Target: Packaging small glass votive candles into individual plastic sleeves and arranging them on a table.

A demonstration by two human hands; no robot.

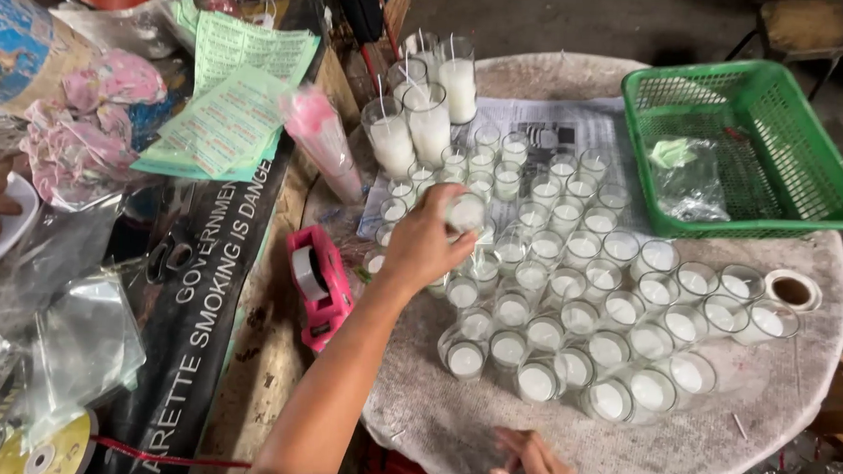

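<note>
Candle glass (464, 211), small and filled with white wax, sits in the left hand (428, 245), whose grip is pinched around it with fingers curled on its rim, raised over the round worktop (432, 427). Right below and to the right of the grip stand the other small wax-filled glasses (579, 315), packed rim to rim in slanting rows, several dozen, too many and too close to count exactly. Beyond the grip stand four tall glasses (429, 124) of wax with wicks poking up. A newspaper sheet (559, 129) lies under the far rows.

Left of the grip, just beside the wrist, lies one pink tape dispenser (317, 285); a pink-tipped plastic bundle (320, 138) leans further off. Far right of the grip sits one green basket (743, 147) at the worktop's edge, holding a clear bag, with one tape roll (792, 290) nearer.

The right hand (533, 465) hovers at the near edge, fingers loosely spread, holding nothing. Bare cloth along the near edge gives the only open room.
</note>
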